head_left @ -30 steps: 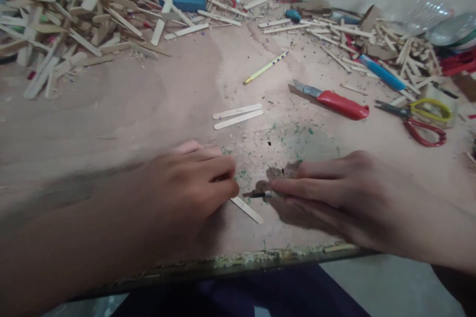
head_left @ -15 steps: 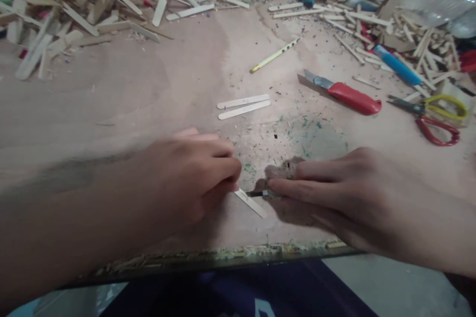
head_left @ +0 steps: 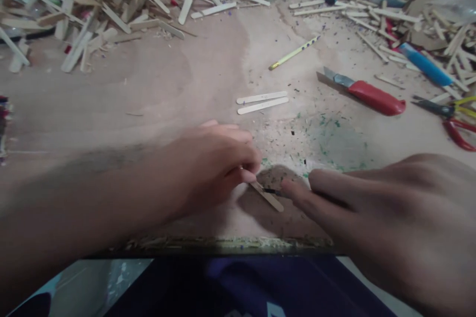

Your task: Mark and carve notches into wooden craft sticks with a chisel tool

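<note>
My left hand (head_left: pixel 230 158) is closed on one end of a wooden craft stick (head_left: pixel 273 201), whose free end slants down to the right above the tabletop. My right hand (head_left: pixel 357 208) grips a small craft knife (head_left: pixel 274 191); the fingers cover its handle. Its dark blade tip meets the stick near my left thumb, where a small cut or sliver shows. Just beyond my hands, two more craft sticks (head_left: pixel 262 101) lie side by side with faint pencil marks on them.
Behind lie a yellow pencil (head_left: pixel 293 53), a red-handled utility knife (head_left: pixel 377 97) with its blade out, and scissors (head_left: pixel 448 110). A blue cutter (head_left: pixel 426 64) rests by scattered sticks. A heap of craft sticks (head_left: pixel 122 5) fills the back left. The table's front edge (head_left: pixel 208 243) holds shavings.
The view has shifted left, so things on the table sit farther right. My right hand has turned and risen, and the blade is now against the stick closer to my left thumb.
</note>
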### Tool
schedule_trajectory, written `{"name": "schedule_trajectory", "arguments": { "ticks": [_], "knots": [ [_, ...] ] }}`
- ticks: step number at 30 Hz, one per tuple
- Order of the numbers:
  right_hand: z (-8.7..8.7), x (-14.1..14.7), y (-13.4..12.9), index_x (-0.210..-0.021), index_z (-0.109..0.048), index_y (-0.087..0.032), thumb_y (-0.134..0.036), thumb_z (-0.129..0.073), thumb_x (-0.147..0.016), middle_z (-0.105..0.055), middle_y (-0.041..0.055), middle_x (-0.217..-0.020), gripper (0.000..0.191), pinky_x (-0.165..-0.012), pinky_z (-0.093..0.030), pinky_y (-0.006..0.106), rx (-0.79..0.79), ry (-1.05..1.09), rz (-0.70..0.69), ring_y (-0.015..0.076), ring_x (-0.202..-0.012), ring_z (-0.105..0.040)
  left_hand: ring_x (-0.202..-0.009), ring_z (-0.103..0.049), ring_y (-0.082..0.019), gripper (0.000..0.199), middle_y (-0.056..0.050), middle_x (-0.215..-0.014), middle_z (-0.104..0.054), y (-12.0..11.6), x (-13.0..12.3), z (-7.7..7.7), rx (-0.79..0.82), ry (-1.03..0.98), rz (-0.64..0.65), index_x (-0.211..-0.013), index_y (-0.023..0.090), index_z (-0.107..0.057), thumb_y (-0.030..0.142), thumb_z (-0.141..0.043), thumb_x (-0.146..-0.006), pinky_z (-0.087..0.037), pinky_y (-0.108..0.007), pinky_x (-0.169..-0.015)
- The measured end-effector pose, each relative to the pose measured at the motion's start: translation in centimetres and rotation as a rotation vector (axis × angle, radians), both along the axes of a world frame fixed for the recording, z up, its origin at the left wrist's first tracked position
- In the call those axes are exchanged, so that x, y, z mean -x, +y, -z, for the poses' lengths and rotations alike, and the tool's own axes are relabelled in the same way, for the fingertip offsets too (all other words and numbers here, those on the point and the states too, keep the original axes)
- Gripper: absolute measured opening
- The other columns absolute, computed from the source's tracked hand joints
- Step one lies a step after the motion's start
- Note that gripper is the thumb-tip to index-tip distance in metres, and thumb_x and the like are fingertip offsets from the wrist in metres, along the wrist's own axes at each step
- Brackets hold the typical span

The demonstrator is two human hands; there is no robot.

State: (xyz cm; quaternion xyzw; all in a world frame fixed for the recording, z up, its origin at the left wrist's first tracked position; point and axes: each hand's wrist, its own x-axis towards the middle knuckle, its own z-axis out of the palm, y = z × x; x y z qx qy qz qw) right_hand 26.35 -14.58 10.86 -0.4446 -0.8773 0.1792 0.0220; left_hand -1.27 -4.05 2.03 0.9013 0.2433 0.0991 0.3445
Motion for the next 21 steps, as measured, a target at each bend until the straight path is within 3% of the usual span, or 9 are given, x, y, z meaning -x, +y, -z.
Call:
{"name": "schedule_trajectory", "arguments": {
  "ticks": [4, 10, 14, 18, 21],
  "knots": [
    [-1.3, 1.3, 0.2, -0.109, -0.088, -0.030, -0.016, -0.046, -0.120, -0.074, 0.0086, -0.077, 0.046, -0.054, -0.023, 0.059, -0.048, -0.125, -0.090, 0.0276, -0.056, -0.055, -0.090, -0.077, -0.023, 0.026, 0.003, -0.092, -0.084, 0.4, -0.3, -0.4, -0.010, 0.041, 0.056, -0.088, 0.027, -0.087, 0.016, -0.081, -0.111, -0.050, -0.038, -0.086],
    [-2.3, 1.3, 1.1, -0.106, -0.088, -0.033, -0.009, -0.060, -0.107, -0.078, 0.0093, -0.087, 0.037, -0.055, -0.026, 0.054, -0.035, -0.258, -0.212, 0.0232, -0.058, -0.054, -0.095, -0.078, -0.022, 0.020, 0.003, -0.092, -0.084, 0.3, -0.4, -0.3, -0.045, 0.019, 0.045, -0.090, 0.026, -0.087, 0.013, -0.087, -0.106, -0.051, -0.037, -0.090],
    [-1.6, 2.4, 1.4, -0.095, -0.082, -0.034, -0.021, -0.072, -0.105, -0.069, 0.0083, -0.076, 0.019, -0.060, -0.019, 0.052, -0.038, -0.182, -0.284, 0.0234, -0.058, -0.041, -0.095, -0.074, -0.018, 0.022, 0.005, -0.092, -0.080, -0.1, -0.7, 0.4, -0.064, 0.007, -0.004, -0.092, 0.024, -0.087, 0.010, -0.081, -0.106, -0.049, -0.035, -0.089],
    [-0.6, 3.5, 2.2, -0.071, -0.063, -0.033, -0.036, -0.062, -0.115, -0.046, 0.0077, -0.060, 0.043, -0.065, -0.011, 0.053, -0.138, -0.061, -0.193, 0.0250, -0.057, -0.022, -0.082, -0.066, -0.018, 0.022, 0.006, -0.080, -0.074, 0.2, -1.7, 1.5, -0.066, 0.056, -0.033, -0.082, 0.026, -0.084, 0.017, -0.090, -0.101, -0.042, -0.034, -0.076],
    [-0.9, 2.8, 4.3, -0.084, -0.076, -0.033, -0.025, -0.066, -0.112, -0.067, 0.0048, -0.069, 0.031, -0.061, -0.016, 0.051, 0.048, -0.036, -0.306, 0.0223, -0.055, -0.036, -0.078, -0.066, -0.019, 0.023, 0.005, -0.076, -0.075, 0.5, -2.2, 1.8, -0.041, 0.100, -0.059, -0.076, 0.027, -0.081, 0.018, -0.094, -0.094, -0.041, -0.034, -0.072]
  ]
}}
